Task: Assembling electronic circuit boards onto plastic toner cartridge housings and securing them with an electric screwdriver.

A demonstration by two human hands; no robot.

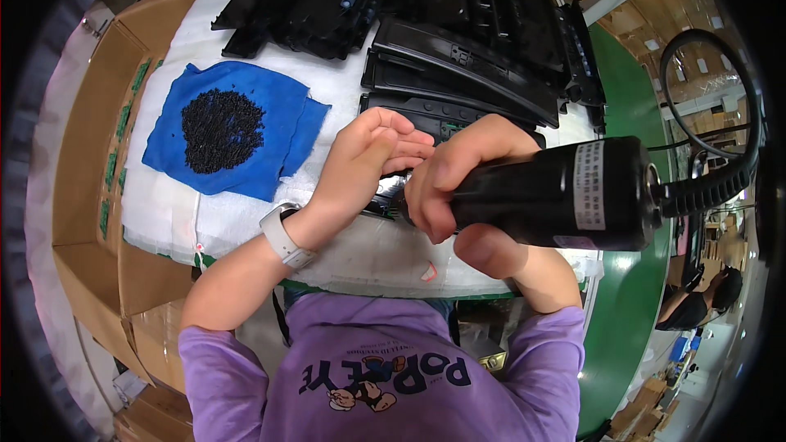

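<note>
My right hand [468, 170] is wrapped round a thick black cylindrical power tool, which looks like an electric screwdriver [536, 200], with a ribbed cable leaving its right end. The tool's working tip is hidden behind my hand. Just left of it, my left hand [364, 151] has its fingers stretched toward my right knuckles and its thumb across the palm. I cannot see anything in that palm. Beneath both hands lies a black plastic panel [401, 110], partly covered. A blue cloth [286, 127] to the left carries a heap of small black screws [221, 131].
Long black plastic parts [467, 69] are stacked across the far side of the white padded table [352, 254]. An open cardboard box [86, 221] stands at the left. The tool's cable [741, 164] loops up on the right, above a green surface [626, 295]. Another person [696, 303] is farther right.
</note>
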